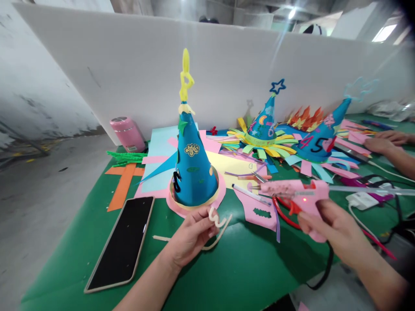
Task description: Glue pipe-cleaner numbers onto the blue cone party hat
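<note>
Between the fingertips of my left hand [196, 231] is a cream pipe cleaner [216, 218] bent into a curvy number 3 shape. Another strip of cream pipe cleaner [218, 242] lies on the table under that hand. My right hand [333, 229] grips a pink glue gun [292, 190] by its handle, nozzle toward the left, a small red light lit on its side. Just behind my left hand stands a blue paper cone hat [196, 172] with a pink brim, a yellow pipe-cleaner topper and a black pipe-cleaner figure low on its left side.
A phone [121, 244] lies at left, near green pipe cleaners [126, 158] and a pink bottle [128, 134]. Two more decorated cone hats [263, 123] stand right. A pen [251, 194] lies on paper scraps. Another person's hands [385, 142] rest far right; a white board [145, 73] stands behind.
</note>
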`<act>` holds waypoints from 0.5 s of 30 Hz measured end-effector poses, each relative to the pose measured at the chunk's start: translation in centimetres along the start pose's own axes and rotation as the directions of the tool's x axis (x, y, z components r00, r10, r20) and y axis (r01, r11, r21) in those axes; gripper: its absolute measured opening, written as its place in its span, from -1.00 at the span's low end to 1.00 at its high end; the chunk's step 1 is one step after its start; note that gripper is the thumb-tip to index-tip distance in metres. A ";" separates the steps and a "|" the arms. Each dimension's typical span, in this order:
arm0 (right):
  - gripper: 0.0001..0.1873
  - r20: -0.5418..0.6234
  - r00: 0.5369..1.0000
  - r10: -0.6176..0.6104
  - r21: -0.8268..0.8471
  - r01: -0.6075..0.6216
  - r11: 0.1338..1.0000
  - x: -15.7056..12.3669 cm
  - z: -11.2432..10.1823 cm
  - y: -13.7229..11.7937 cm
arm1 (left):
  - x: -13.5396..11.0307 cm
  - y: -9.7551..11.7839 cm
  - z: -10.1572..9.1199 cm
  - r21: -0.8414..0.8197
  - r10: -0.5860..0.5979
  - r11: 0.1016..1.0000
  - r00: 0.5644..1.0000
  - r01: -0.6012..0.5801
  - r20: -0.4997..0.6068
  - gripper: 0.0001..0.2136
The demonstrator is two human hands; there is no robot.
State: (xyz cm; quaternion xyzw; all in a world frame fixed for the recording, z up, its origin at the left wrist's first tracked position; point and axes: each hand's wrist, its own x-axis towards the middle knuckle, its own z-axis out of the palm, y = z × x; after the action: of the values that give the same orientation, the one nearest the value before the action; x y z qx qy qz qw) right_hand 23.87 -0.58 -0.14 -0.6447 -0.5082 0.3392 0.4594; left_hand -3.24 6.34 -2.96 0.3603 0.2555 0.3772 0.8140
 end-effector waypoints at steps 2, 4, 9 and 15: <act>-0.81 -0.102 0.994 0.035 0.020 -0.033 0.999 1.4 -1.7 0.7 | 0.0 0.0 0.0 -0.002 -0.001 1.000 1.000 0.001 -0.007 -0.87; -0.79 -0.162 0.985 0.066 0.075 -0.055 0.996 2.6 -3.4 1.5 | 0.0 0.0 0.0 0.003 -0.004 1.000 1.000 0.005 -0.009 -0.88; -0.78 -0.334 0.930 0.151 -0.014 -0.165 0.986 4.8 -5.2 3.4 | 0.0 -0.1 0.2 0.027 0.001 1.000 0.999 0.000 -0.038 -0.89; -0.62 -0.409 0.912 0.026 -0.368 -0.191 0.910 7.0 -5.4 5.5 | 0.1 -0.2 0.1 0.014 0.027 1.000 0.996 -0.026 -0.080 -0.89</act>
State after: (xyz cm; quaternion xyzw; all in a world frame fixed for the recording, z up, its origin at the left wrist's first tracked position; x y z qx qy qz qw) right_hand 32.44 4.55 -3.25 -0.8074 -0.4261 0.1166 0.3911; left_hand -2.98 6.27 -3.08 0.3535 0.2855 0.4003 0.7958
